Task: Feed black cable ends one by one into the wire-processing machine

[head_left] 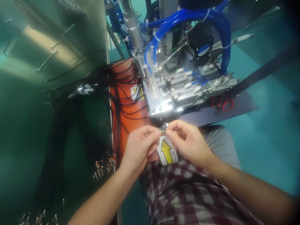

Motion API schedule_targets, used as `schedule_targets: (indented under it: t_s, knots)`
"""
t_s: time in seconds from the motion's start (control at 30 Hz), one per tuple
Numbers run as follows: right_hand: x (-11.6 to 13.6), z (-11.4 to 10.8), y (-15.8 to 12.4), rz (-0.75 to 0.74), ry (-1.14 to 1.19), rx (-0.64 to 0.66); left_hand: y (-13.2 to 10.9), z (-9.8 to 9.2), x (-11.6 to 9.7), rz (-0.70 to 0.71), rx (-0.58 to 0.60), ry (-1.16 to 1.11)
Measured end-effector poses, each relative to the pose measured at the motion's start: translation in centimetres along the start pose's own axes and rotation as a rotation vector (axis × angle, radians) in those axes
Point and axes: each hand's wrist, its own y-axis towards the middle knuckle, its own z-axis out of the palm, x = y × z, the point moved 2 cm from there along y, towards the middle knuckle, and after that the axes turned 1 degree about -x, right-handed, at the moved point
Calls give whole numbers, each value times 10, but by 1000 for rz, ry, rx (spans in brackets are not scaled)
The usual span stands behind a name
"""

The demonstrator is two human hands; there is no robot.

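Observation:
My left hand (pixel 142 144) and my right hand (pixel 189 139) meet fingertip to fingertip at the front edge of a metal machine fixture (pixel 161 104). Both are closed in a pinch. Between the fingertips shows a small greenish-yellow strand, which looks like a thin wire (pixel 162 132); its ends are hidden by my fingers. Just beyond them is a small dark metal part (pixel 163 126) of the fixture. Under my hands lies a white label with a yellow arrow (pixel 167 151).
Left, a green table (pixel 77 197) carries bundles of black cables (pixel 56 125) with bare coloured ends and shiny metal tips (pixel 85 89). More cables cross an orange plate (pixel 131 117). Blue air hoses (pixel 173 18) arch over the machine. Red-handled cutters (pixel 219 109) lie right on a grey surface.

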Motion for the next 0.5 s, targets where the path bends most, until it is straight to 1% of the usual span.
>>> schedule_targets:
  t_s: [0.1, 0.3, 0.5]
  knots:
    - [1, 0, 1, -13, 11, -9, 0, 0, 1, 0, 9, 4]
    - [1, 3, 1, -13, 26, 16, -1, 0, 1, -4, 15, 12]
    - [3, 2, 0, -34, 45, -1, -1, 0, 1, -4, 16, 4]
